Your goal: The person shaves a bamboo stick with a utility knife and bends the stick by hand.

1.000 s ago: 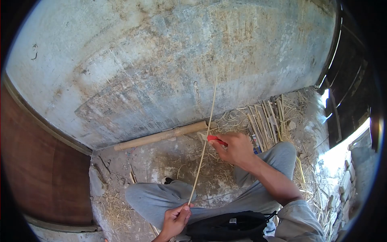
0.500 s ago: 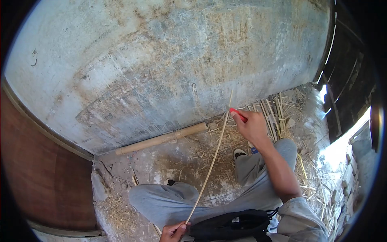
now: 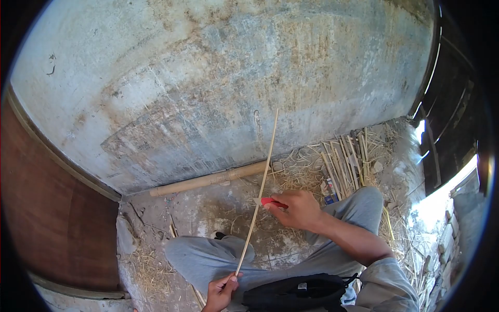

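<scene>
A long, thin pale strip (image 3: 265, 174) slants upward from my left hand (image 3: 221, 292), whose thumb and fingers pinch its lower end. My right hand (image 3: 297, 209) is closed round a red-handled knife (image 3: 270, 202). Its blade lies at the strip, near the middle of its length; whether it touches cannot be made out. The strip's far end stands out in front of the stained wall.
A thick bamboo pole (image 3: 208, 182) lies along the foot of the wall (image 3: 208, 93). Split sticks (image 3: 343, 164) and shavings lie on the floor at right. A black bag (image 3: 296, 294) rests on my lap, between my bent legs.
Over the last half second my right hand with the knife has come back down and left along the strip, from near its far end. The strip has swung left and stands steeper.
</scene>
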{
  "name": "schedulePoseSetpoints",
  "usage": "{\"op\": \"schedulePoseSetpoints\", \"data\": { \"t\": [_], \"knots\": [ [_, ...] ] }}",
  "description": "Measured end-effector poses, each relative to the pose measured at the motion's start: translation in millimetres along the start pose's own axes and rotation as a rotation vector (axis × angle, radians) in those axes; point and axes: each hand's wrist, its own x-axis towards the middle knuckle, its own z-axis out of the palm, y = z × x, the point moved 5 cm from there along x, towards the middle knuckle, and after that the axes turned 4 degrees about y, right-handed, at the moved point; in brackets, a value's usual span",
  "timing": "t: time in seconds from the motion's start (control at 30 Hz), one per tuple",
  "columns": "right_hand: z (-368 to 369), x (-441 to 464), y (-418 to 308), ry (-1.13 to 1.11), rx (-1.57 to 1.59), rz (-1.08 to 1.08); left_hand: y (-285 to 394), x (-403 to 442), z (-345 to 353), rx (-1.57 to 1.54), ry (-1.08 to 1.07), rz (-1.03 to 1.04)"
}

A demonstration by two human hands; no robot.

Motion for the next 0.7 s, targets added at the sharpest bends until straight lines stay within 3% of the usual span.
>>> {"op": "schedulePoseSetpoints", "data": {
  "t": [0.13,0.3,0.43,0.5,0.7],
  "knots": [
    [1.2,-0.2,-2.0,-0.035,-0.016,0.007,-12.9,-1.1,-7.4,0.01,-0.028,-0.028],
    [-13.2,11.6,12.4,0.082,-0.049,0.073,-21.3,-8.7,-13.9,-0.068,-0.146,-0.136],
    [-19.2,15.7,15.9,0.09,-0.05,0.081,-24.0,-16.3,-16.7,-0.039,-0.062,-0.153],
    [-21.9,16.9,19.9,0.134,-0.082,0.112,-20.9,-14.0,-15.6,0.023,-0.102,-0.002],
    [-24.3,17.3,23.7,0.137,-0.113,0.114,-14.3,-20.7,-21.7,0.02,-0.064,0.059]
  ]
}}
